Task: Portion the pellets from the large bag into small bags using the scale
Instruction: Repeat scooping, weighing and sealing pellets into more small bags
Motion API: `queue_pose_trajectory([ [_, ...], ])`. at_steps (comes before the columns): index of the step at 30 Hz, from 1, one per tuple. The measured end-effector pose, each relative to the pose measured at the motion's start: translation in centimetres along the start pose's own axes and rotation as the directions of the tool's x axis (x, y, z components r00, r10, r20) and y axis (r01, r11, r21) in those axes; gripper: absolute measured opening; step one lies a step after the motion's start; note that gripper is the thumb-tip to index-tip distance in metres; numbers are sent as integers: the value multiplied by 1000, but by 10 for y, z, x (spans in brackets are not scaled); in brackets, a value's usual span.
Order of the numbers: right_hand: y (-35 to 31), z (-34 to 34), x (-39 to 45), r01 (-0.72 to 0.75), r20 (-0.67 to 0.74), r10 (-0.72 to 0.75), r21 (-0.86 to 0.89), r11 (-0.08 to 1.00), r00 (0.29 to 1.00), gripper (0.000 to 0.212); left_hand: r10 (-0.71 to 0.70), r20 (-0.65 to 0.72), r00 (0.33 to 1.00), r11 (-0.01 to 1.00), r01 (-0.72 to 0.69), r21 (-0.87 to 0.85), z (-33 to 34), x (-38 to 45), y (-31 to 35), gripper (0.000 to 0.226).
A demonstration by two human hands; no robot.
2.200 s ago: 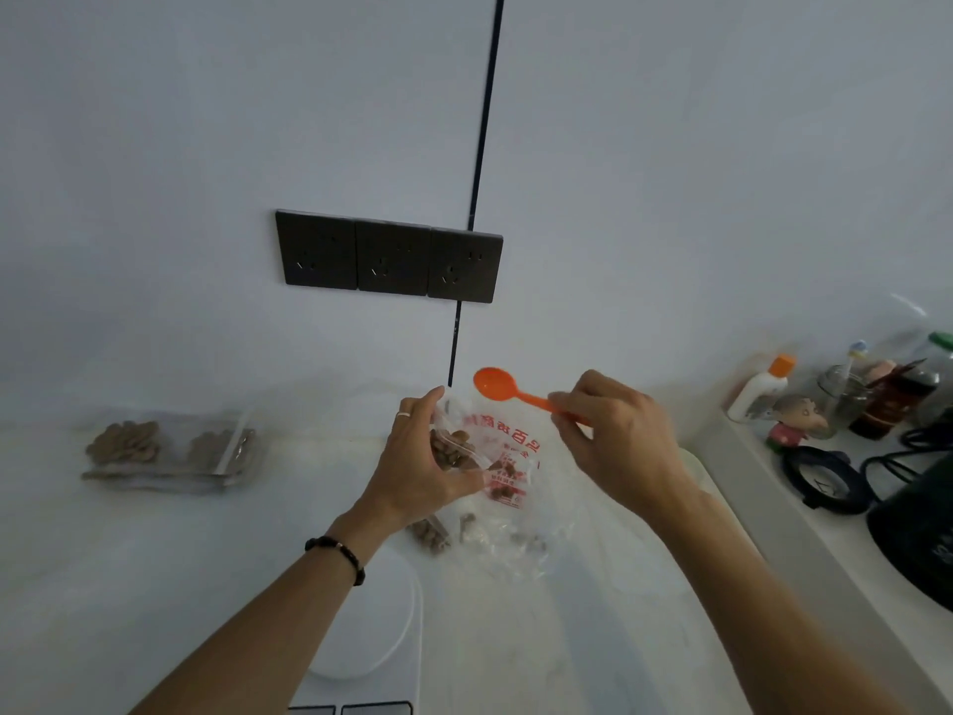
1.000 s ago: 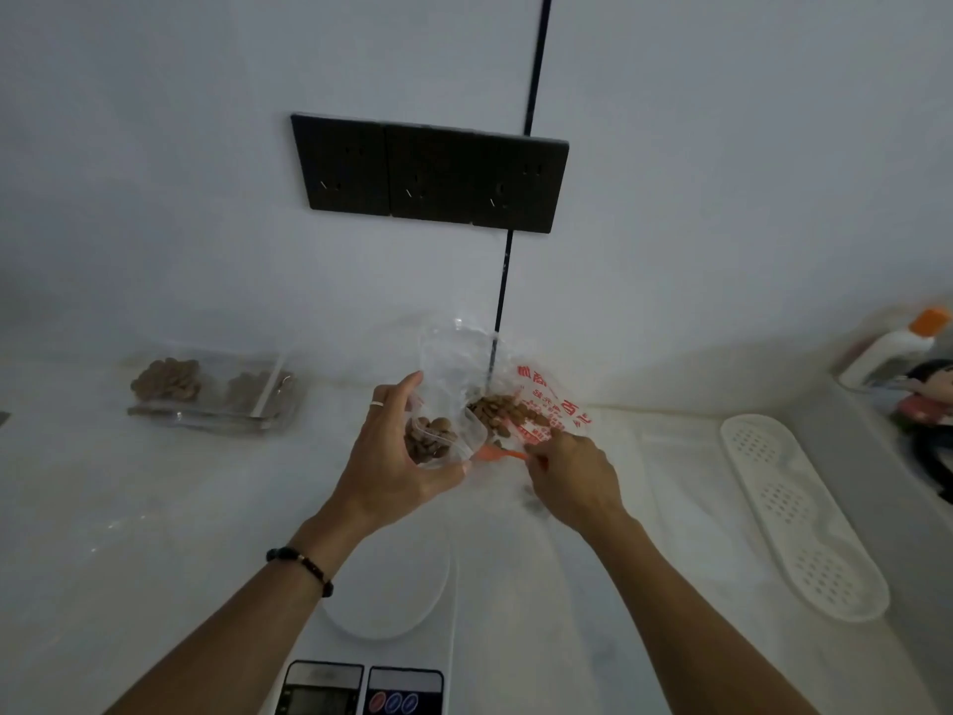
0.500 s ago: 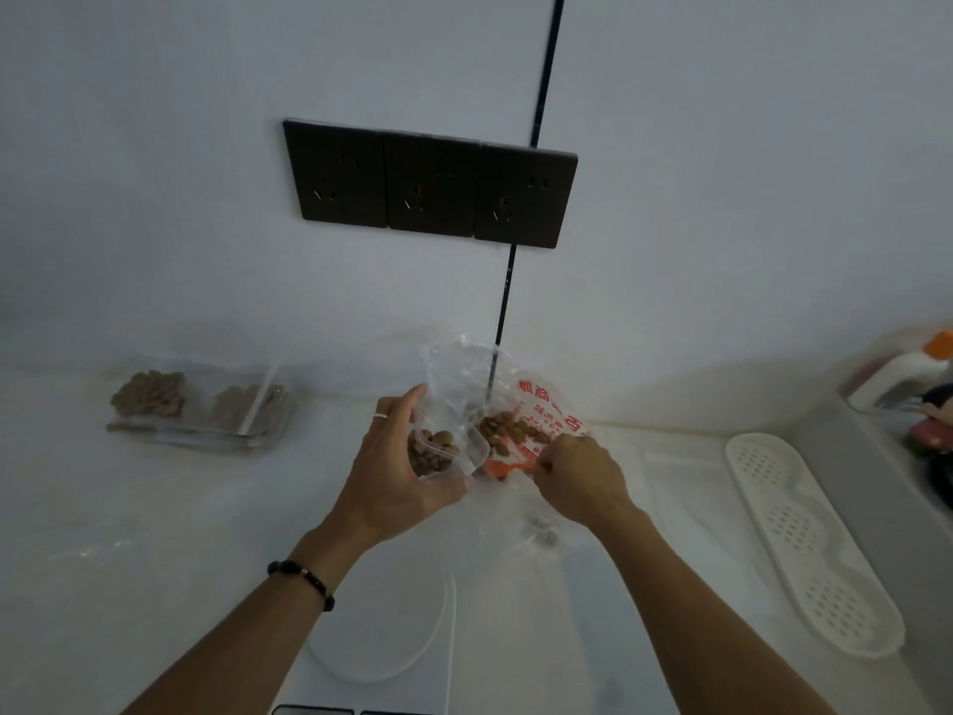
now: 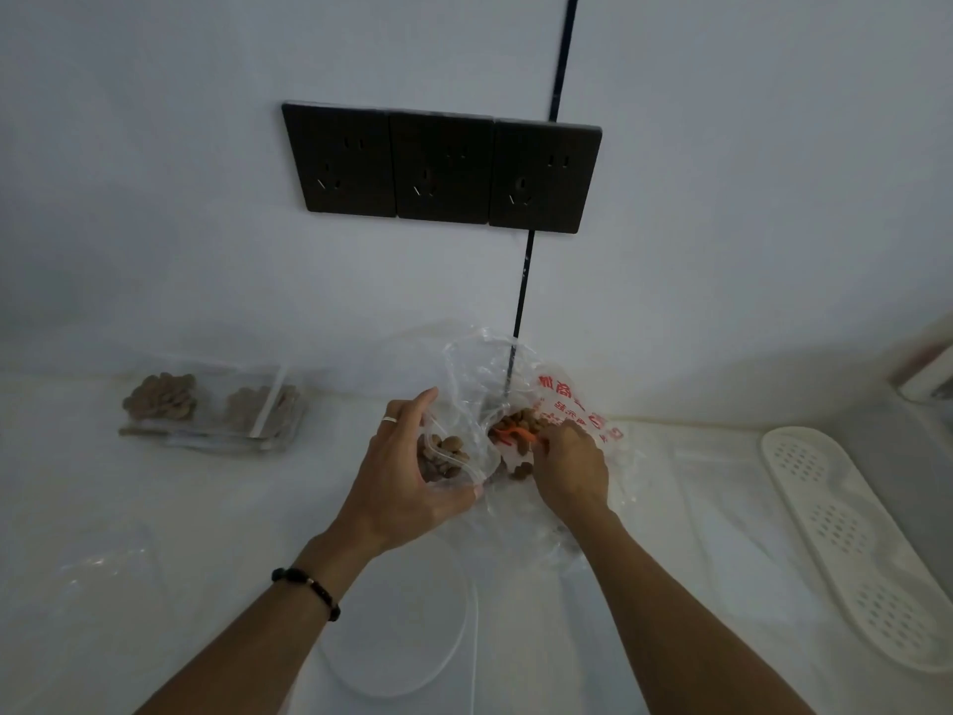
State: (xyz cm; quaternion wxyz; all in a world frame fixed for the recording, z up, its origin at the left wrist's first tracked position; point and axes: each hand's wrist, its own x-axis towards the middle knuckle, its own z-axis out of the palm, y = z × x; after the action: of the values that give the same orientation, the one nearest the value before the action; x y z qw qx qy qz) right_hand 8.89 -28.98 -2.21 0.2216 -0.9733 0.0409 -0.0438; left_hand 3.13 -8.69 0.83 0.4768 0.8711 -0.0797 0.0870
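My left hand (image 4: 407, 487) holds the small bag (image 4: 448, 456) with its mouth open beside the large bag (image 4: 557, 405), so the way for pellets (image 4: 521, 420) is short; my right hand (image 4: 570, 464) pinches the orange spoon (image 4: 515, 435), digging inside

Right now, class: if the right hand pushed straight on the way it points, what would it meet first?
The right hand, gripping the orange spoon, points into the large bag. It would probably meet the pellets inside first, though depth is unclear.
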Motion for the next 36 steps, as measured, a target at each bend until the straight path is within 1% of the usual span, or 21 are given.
queue_pose_trajectory([
  [6, 12, -17, -18, 50, -61, -45, 86, 995, 997, 23, 5, 21, 1000, 999, -6, 43, 3, 2, 9, 106],
  [13, 21, -59, -45, 80, -124, -72, 58, 995, 990, 24, 1, 60, 998, 1000, -3, 27, 8, 0, 16, 109],
  [16, 22, -82, -58, 96, -160, -89, 34, 995, 983, 22, 3, 76, 997, 999, -7, 50, 8, -2, 27, 109],
  [18, 17, -101, -67, 134, -206, -123, 40, 990, 971, 20, 6, 77, 997, 999, -10, 42, 8, -1, 35, 109],
  [21, 3, -128, -82, 240, -258, -226, 25, 970, 939, 16, 5, 87, 996, 999, -8, 37, 7, 1, 45, 114],
  [24, -12, -146, -93, 338, -249, -331, -18, 941, 910, 15, 8, 90, 996, 999, -12, 42, 4, 1, 56, 117],
  [28, -23, -157, -99, 428, -213, -449, -137, 893, 868, 14, -5, 69, 998, 1000, 7, -25, -1, 0, 66, 118],
  [31, -29, -162, -103, 508, -175, -561, -274, 817, 809, 3, 11, 73, 997, 998, -7, -58, -4, -1, 71, 117],
  [32, -31, -164, -103, 532, -157, -597, -319, 784, 786, 3, 12, 79, 997, 998, -6, -69, -5, 0, 72, 116],
  [34, -33, -168, -102, 554, -137, -647, -404, 728, 750, 14, 4, 85, 996, 997, 3, -82, -7, 0, 73, 116],
  [36, -34, -171, -99, 551, -154, -683, -479, 684, 714, 21, -3, 80, 997, 996, 10, -87, -8, 1, 73, 113],
])
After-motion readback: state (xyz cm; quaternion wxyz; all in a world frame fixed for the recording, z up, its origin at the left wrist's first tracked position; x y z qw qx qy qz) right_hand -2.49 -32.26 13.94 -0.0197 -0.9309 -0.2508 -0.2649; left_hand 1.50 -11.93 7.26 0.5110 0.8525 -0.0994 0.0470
